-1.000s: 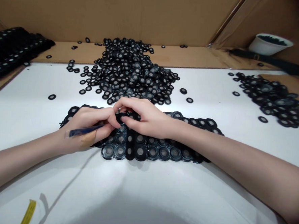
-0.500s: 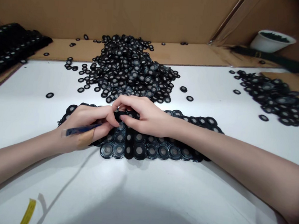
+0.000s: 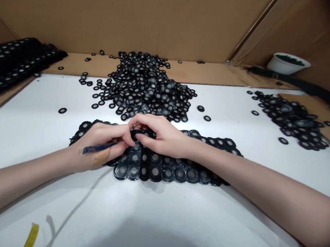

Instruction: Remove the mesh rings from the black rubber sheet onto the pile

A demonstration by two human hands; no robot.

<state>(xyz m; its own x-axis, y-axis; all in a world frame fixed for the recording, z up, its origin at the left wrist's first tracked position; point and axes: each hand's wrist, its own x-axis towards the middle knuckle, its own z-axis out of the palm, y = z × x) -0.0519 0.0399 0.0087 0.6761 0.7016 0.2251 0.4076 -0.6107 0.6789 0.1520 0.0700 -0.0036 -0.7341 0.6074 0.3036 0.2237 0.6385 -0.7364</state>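
Note:
Across the white tabletop lies a mat of black round discs with grey centres, set in rows. My left hand is closed over its left part, with a slim dark blue tool with a clear end held in it; the tip is hidden. A tan strip is on that hand near the thumb. My right hand curls over the middle of the mat, thumb and fingers pinching a black disc at its surface. The fingertips of both hands almost meet there.
Behind the mat rises a big heap of loose black discs. A smaller pile of discs lies at the right, below a white bowl. Stacked disc mats stand at the left. A yellow tape piece lies in front.
The whole view has shifted, so the table and heap sit slightly lower in the picture. Both hands keep nearly the same place and grip on the mat.

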